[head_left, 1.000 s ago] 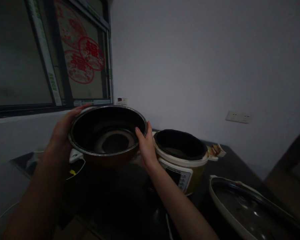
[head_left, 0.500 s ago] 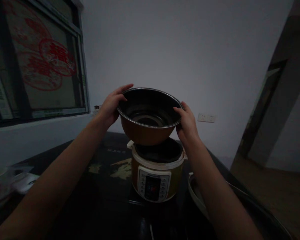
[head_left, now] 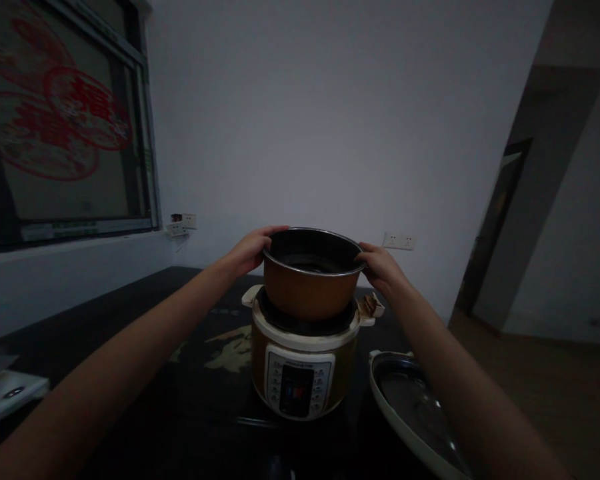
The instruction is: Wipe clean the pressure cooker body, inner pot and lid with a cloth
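Inner pot [head_left: 311, 291] sits between the two hands, directly above the cooker [head_left: 304, 373] opening, base at its mouth; left hand [head_left: 250, 252] and right hand [head_left: 380, 268] equally near, fingers curled closed on opposite rim sides. Pot: orange-brown outside, dark inside, silvery rim, roughly upright

Landmark: cooker [head_left: 304, 360]. Lid [head_left: 420, 407]: right of cooker, on table [head_left: 180, 407]. Wall [head_left: 300, 133]: behind cooker. Window [head_left: 75, 127]: left of cooker, beyond table. Inner pot [head_left: 313, 290]: directly above cooker opening.
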Demonstrator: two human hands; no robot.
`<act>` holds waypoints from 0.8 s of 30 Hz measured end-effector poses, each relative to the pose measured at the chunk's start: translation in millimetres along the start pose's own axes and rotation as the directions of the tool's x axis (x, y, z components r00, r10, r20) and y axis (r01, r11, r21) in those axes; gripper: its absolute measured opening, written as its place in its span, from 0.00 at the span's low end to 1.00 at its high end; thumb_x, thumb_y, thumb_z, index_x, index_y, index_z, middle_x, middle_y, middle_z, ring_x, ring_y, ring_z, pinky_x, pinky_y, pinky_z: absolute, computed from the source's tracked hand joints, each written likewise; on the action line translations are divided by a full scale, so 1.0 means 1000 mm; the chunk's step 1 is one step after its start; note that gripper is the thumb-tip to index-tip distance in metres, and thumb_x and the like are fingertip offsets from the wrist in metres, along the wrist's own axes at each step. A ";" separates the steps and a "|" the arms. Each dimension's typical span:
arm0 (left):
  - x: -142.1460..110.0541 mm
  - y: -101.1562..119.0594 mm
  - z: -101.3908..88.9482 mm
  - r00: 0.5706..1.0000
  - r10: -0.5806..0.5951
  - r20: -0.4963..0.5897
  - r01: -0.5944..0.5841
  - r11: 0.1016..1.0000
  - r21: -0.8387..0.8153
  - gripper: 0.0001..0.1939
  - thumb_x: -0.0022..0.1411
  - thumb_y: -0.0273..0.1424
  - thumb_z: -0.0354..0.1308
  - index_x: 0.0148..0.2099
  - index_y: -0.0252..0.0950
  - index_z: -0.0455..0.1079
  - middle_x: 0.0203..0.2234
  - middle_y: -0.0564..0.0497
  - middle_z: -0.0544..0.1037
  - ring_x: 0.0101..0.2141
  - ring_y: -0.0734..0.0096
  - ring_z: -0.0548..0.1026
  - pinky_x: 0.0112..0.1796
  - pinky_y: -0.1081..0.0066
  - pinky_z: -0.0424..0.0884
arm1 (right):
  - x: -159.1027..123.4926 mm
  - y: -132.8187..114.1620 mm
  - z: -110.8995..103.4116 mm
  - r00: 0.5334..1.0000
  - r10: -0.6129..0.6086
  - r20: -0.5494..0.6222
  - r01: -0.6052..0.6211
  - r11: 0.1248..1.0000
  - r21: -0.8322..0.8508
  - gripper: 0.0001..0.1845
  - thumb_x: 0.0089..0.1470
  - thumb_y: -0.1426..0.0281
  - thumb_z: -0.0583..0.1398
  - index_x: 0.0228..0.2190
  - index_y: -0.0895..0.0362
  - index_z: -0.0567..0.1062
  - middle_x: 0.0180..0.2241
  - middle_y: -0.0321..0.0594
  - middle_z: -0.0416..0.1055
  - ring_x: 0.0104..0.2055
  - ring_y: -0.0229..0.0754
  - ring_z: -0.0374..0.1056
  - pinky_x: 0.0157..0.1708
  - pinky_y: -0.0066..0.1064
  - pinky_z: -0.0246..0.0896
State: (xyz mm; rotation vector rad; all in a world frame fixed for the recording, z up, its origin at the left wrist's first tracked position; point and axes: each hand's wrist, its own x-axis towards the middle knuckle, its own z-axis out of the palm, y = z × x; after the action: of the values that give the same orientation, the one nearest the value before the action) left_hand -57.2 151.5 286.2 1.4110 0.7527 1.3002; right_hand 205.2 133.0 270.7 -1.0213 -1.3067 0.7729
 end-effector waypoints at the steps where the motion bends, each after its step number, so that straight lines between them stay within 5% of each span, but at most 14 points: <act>1: -0.001 -0.004 0.000 1.000 -0.002 -0.007 0.002 1.000 0.023 0.37 0.36 0.14 0.45 0.50 0.35 0.72 0.34 0.49 0.78 0.26 0.74 0.69 0.25 0.75 0.63 | -0.001 0.004 0.000 1.000 0.005 0.008 -0.005 1.000 -0.030 0.14 0.30 0.78 0.54 0.27 0.59 0.70 0.23 0.34 0.68 0.27 0.36 0.64 0.28 0.26 0.58; 13: -0.005 -0.053 -0.009 0.993 -0.116 0.003 0.114 0.985 0.131 0.33 0.38 0.16 0.45 0.48 0.36 0.71 0.40 0.46 0.78 0.35 0.66 0.74 0.32 0.69 0.70 | -0.008 0.038 -0.005 0.987 0.132 0.092 -0.087 0.919 -0.386 0.25 0.35 0.82 0.51 0.39 0.62 0.72 0.29 0.41 0.75 0.34 0.41 0.72 0.33 0.26 0.66; 19: -0.001 -0.073 -0.019 0.992 -0.116 0.046 0.107 0.981 0.161 0.40 0.36 0.16 0.45 0.56 0.35 0.65 0.41 0.44 0.77 0.37 0.65 0.74 0.35 0.68 0.71 | -0.004 0.062 -0.014 0.977 0.169 0.131 -0.068 0.827 -0.559 0.21 0.38 0.82 0.53 0.37 0.64 0.74 0.33 0.44 0.76 0.36 0.40 0.72 0.34 0.25 0.65; 24: -0.012 -0.080 -0.028 0.986 -0.150 0.073 0.114 0.927 0.356 0.36 0.39 0.18 0.47 0.54 0.37 0.68 0.36 0.45 0.77 0.33 0.65 0.73 0.31 0.71 0.68 | 0.001 0.060 -0.014 0.955 0.219 0.199 -0.022 0.725 -0.688 0.19 0.39 0.83 0.54 0.35 0.65 0.76 0.35 0.45 0.76 0.38 0.41 0.72 0.36 0.25 0.65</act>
State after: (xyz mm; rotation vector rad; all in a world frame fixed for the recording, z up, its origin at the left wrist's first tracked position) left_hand -71.8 169.8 203.9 1.6626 1.0319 1.0155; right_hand 224.4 155.2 216.1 -1.6481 -1.8446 0.5318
